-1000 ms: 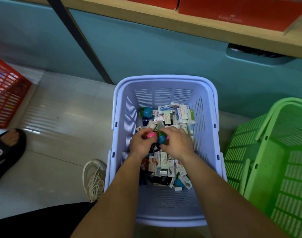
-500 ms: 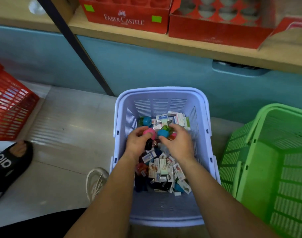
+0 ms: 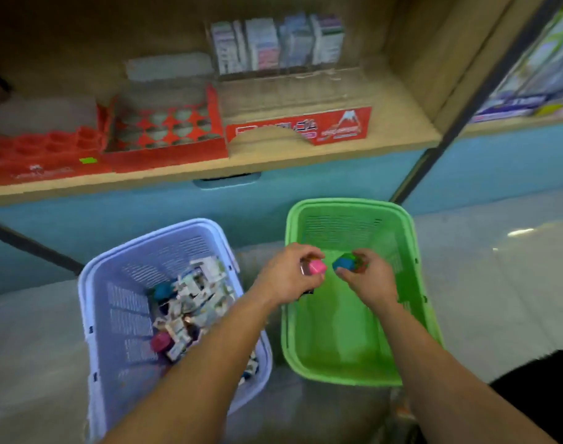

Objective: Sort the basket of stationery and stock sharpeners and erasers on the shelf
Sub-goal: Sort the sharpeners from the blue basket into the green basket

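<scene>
Two bare forearms reach up from six o'clock, the left one crossing the near corner of a lavender basket, and both end over the green basket [image 3: 350, 205] at about four o'clock of the view. The left hand [image 3: 286, 278] has its fingers curled, with thumb and fingertips pinching a pink piece [image 3: 318, 267] that is smooth, blocky and round-cornered, apparently plastic. Just beside it at three o'clock, the right hand [image 3: 368, 285] curls its fingers round a blue and green cluster [image 3: 346, 262] of glossy rounded pieces; how many it holds cannot be told. Both loads hang above the basket's floor, clear of its walls.

The green basket is moulded plastic, a rounded rectangle with a thick rolled rim and slotted walls. Just beside it at nine o'clock stands the lavender basket [image 3: 92, 315], of the same slotted build. In it lies a loose heap of small boxes [image 3: 193, 296] of white printed card, with a round pink lump [image 3: 160, 341] at the heap's seven o'clock and a blue lump [image 3: 163, 291] at its ten o'clock. Both baskets rest on a pale glossy floor [image 3: 498, 277].

Beyond them, at twelve o'clock, a flat teal cabinet front [image 3: 129, 219] rises to the shelf [image 3: 190, 177], a pale wood-grain board. On it stand red cardboard trays [image 3: 164, 136] with round cells and, at their three o'clock, a low red box [image 3: 305, 126]. Farther back is a blurred row of upright white packs [image 3: 277, 43].
</scene>
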`<control>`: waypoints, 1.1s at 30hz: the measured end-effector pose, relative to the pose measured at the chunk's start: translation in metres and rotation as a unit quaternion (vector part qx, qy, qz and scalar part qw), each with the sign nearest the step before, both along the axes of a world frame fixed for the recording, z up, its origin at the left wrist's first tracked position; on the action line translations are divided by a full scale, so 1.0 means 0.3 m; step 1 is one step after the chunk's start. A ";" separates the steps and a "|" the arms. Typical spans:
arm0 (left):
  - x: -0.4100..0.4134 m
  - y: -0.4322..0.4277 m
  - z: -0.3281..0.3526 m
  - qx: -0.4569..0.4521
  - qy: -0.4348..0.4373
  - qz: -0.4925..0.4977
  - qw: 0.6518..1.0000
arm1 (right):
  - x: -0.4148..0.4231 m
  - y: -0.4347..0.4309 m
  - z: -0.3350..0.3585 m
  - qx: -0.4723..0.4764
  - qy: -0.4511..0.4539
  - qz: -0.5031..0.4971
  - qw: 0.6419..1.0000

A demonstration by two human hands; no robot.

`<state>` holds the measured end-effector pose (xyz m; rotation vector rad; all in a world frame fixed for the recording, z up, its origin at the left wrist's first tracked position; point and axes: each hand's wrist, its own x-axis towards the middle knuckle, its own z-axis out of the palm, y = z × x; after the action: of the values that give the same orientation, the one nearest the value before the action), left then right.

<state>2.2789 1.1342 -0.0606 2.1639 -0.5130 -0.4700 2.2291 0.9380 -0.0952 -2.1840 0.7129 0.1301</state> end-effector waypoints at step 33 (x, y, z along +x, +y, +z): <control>-0.210 0.976 -0.048 0.374 -0.030 0.241 0.895 | 0.145 0.835 0.006 -0.081 -0.037 0.501 0.861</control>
<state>2.2158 1.4271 -0.0750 2.9242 0.2458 -0.3476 2.2725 1.1884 -0.0934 -2.4912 -0.5439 0.5250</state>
